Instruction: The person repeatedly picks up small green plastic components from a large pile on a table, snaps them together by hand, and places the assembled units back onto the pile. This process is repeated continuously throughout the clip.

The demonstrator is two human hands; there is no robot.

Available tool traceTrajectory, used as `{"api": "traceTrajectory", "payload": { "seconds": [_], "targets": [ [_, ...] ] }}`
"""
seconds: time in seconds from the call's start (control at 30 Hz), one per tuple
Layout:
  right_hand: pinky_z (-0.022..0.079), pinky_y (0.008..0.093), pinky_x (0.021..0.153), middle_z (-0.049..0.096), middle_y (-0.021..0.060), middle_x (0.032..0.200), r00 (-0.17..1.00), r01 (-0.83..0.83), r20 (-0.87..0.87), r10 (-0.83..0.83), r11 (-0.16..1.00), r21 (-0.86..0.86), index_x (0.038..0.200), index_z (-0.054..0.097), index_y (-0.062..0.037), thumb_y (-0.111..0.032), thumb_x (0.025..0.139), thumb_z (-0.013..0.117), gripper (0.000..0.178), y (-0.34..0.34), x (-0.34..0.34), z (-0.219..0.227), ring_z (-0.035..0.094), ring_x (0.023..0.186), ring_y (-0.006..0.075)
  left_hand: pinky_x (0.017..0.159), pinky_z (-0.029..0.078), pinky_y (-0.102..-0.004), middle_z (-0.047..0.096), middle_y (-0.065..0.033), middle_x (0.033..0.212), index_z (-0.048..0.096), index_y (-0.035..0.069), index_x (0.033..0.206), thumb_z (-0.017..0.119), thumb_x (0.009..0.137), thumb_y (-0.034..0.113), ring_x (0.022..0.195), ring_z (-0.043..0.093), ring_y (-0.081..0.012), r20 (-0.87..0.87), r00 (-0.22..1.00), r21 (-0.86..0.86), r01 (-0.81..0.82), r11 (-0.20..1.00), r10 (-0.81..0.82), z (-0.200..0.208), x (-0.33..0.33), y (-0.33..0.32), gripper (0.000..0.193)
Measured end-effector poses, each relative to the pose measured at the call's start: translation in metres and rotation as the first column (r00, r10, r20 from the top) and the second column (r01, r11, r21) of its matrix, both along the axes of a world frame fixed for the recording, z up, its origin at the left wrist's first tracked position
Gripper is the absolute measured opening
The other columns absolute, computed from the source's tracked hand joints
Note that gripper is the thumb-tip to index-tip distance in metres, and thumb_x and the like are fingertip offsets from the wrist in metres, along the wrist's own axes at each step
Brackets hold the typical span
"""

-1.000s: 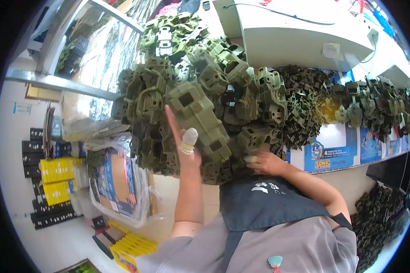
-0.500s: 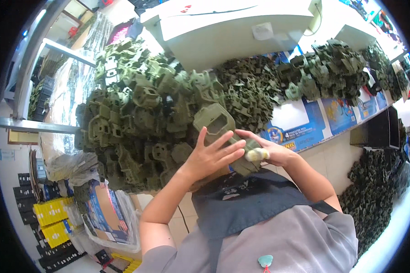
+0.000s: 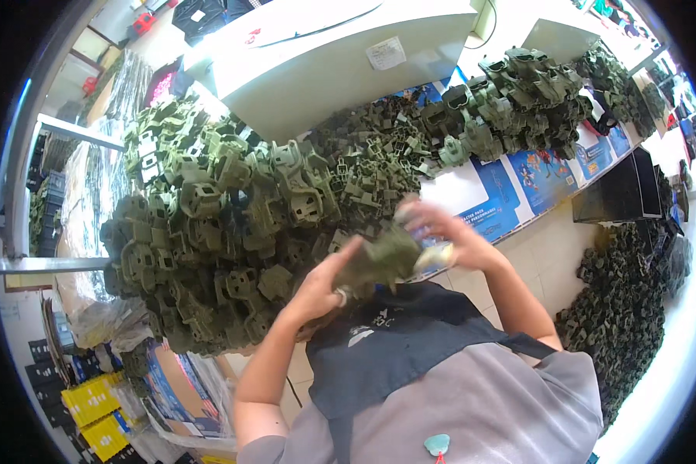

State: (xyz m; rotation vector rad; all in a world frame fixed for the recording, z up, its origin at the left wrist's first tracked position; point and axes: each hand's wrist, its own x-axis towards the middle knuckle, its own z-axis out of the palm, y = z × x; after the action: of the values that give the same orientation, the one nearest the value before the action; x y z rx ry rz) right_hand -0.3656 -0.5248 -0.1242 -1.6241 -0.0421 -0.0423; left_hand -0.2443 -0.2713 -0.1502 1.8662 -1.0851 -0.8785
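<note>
Between your two hands, just in front of the dark cloth apron, is an olive-green moulded part, probably plastic, its outline smeared by motion blur. Your left hand appears clamped on its near-left end, a pale band around one finger. Your right hand is at the other end with its fingers and thumb apart, the thumb wearing a whitish-yellow finger cover; blur hides whether it touches the part. Just beyond your left hand and to its left rises a deep heap of large olive-green hollow housings. Ahead of your right hand lies a pile of smaller dark-green pieces, with blue-and-white printed cardboard to the right of that hand. As far as one can judge, only this one piece is being worked, held clear of the heap, while a great many lie unhandled; nothing shows which are finished. Farther right of your right hand is another mass of dark-green parts, and farthest ahead of both hands is a long pale cabinet-like box.
</note>
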Motion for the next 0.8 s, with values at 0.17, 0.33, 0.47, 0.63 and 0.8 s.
{"api": "traceTrajectory", "payload": {
  "seconds": [0.17, 0.33, 0.47, 0.63, 0.8],
  "targets": [
    [0.032, 0.0421, 0.101, 0.024, 0.0191, 0.142, 0.985, 0.143, -0.095, -0.143, 0.990, -0.007, 0.144, 0.003, -0.0093, -0.019, 0.073, 0.072, 0.100, 0.060, -0.009, -0.054, 0.036, 0.125, 0.0287, 0.102, 0.032, -0.0326, 0.035, -0.0173, 0.138, 0.023, 0.006, 0.140, 0.054, 0.067, -0.005, 0.124, 0.040, -0.0286, -0.160, 0.830, -0.132, -0.554, 0.822, 0.533, -0.025, -0.036, -0.028, 0.080],
    [0.019, 0.0384, 0.108, 0.006, 0.0186, 0.148, 0.983, 0.124, -0.151, -0.100, 0.980, 0.158, 0.143, -0.006, -0.0098, -0.016, 0.076, 0.068, 0.101, 0.067, -0.011, -0.068, 0.021, 0.133, 0.0283, 0.092, 0.041, -0.0352, 0.045, -0.0226, 0.129, 0.012, 0.003, 0.142, 0.058, 0.072, 0.000, 0.112, 0.051, -0.0322, -0.075, 0.888, -0.189, -0.460, 0.868, 0.454, -0.022, -0.058, -0.032, 0.084],
    [0.013, 0.0353, 0.109, 0.009, 0.0171, 0.148, 0.990, 0.114, -0.086, -0.115, 0.993, -0.019, 0.143, -0.003, -0.0071, -0.005, 0.078, 0.054, 0.087, 0.065, -0.016, -0.054, 0.011, 0.137, 0.0265, 0.088, 0.043, -0.0331, 0.045, -0.0220, 0.128, 0.010, 0.006, 0.143, 0.056, 0.078, 0.002, 0.106, 0.055, -0.0287, 0.090, 0.860, -0.256, -0.467, 0.847, 0.502, -0.034, -0.070, -0.027, 0.079],
    [0.020, 0.0339, 0.108, 0.025, 0.0216, 0.143, 0.776, 0.554, -0.213, -0.594, 0.803, -0.220, 0.143, 0.014, -0.0105, 0.004, 0.067, 0.051, 0.087, -0.015, -0.050, -0.063, 0.025, 0.133, 0.0304, 0.077, 0.051, -0.0335, 0.050, -0.0169, 0.116, 0.009, 0.007, 0.143, 0.052, 0.087, 0.006, 0.097, 0.056, -0.0213, -0.696, 0.511, -0.223, -0.822, 0.523, 0.505, -0.012, -0.056, -0.001, 0.071],
    [0.042, 0.0413, 0.088, 0.043, 0.0214, 0.118, 0.479, 0.185, -0.168, -0.862, 0.286, -0.940, 0.143, 0.018, -0.0206, -0.020, 0.071, 0.066, 0.087, -0.120, -0.084, -0.203, 0.049, 0.105, 0.0387, 0.083, 0.049, -0.0383, 0.053, -0.0147, 0.110, 0.050, 0.001, 0.116, 0.033, 0.095, 0.043, 0.090, 0.059, -0.0282, -0.997, -0.042, 0.070, -0.832, 0.550, 0.062, -0.018, -0.051, 0.008, 0.050]
  ]
}}
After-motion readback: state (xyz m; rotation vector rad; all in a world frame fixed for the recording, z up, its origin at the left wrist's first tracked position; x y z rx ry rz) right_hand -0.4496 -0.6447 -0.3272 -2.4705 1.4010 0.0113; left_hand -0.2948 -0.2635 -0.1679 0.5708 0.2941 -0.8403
